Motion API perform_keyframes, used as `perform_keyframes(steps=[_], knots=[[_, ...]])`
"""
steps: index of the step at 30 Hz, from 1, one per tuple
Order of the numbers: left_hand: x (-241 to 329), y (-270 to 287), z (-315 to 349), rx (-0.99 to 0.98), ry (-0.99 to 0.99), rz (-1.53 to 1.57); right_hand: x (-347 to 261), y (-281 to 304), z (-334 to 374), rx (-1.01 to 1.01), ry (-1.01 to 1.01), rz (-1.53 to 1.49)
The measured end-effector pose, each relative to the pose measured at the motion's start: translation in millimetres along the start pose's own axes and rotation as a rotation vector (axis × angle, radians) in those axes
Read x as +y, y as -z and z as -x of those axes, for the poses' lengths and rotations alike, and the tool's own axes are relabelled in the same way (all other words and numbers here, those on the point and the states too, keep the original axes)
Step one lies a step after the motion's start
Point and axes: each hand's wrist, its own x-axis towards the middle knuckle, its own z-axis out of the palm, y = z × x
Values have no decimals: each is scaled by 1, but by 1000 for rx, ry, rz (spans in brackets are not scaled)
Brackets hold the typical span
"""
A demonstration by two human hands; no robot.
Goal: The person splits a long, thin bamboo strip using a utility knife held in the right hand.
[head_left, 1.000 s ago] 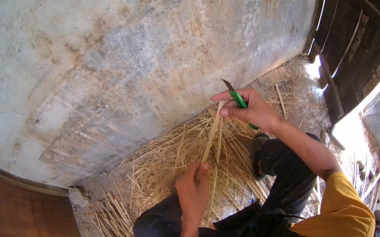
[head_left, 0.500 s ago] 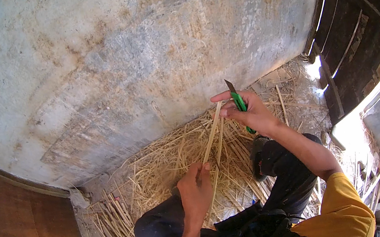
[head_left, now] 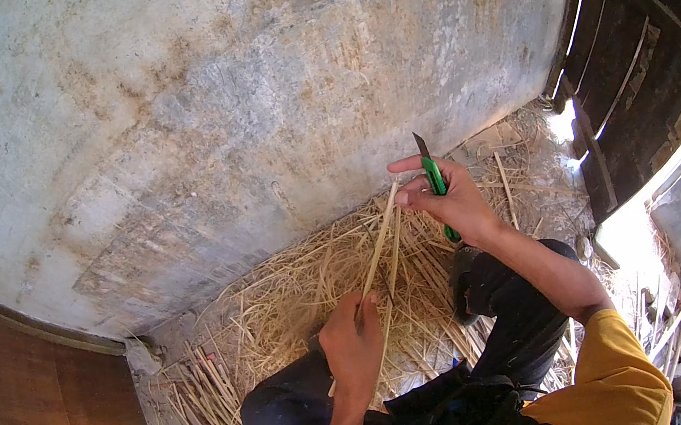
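Note:
My left hand point(head_left: 352, 346) is closed around a long, pale bamboo strip point(head_left: 382, 238), gripping it between thumb and fingers. The strip slants up and to the right, and its upper end lies by the thumb of my right hand point(head_left: 458, 202). A second thin length runs beside it and passes down past my left hand. In my right hand is a green utility knife point(head_left: 436, 178), its dark blade extended and pointing up. The right index finger sticks out to the left behind the blade. Whether the right thumb touches the strip I cannot tell.
Loose shavings point(head_left: 283, 299) cover the floor by a stained wall point(head_left: 269, 107). A bundle of split strips point(head_left: 221, 412) lies at my left. My dark-clad legs point(head_left: 291, 401) are folded beneath my hands. A wooden panel point(head_left: 38, 398) stands at left, dark boards point(head_left: 628, 47) at right.
My right hand has shifted slightly right, and the knife has moved up and right with it. The left hand has turned slightly, and a strip end now shows below it.

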Motion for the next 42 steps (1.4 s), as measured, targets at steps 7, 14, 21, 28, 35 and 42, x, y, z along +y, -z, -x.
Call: perform_keyframes(steps=[7, 14, 21, 28, 35, 42], knots=[[0, -2, 1, 49, -76, -41, 8, 4, -2, 49, 12, -7], [1, -4, 1, 58, -82, -46, 5, 3, -2, 35, 44, 22], [-2, -7, 0, 61, -78, 93, 2, 2, 0, 36, 66, 27], [-2, -3, 0, -53, 41, 113, -1, -1, 1, 24, 58, 27], [1, -3, 1, -123, 186, 398, 11, -7, 10, 54, 384, 85], [-4, 2, 4, -133, 295, 583, 8, -19, 26, -135, 734, 570]])
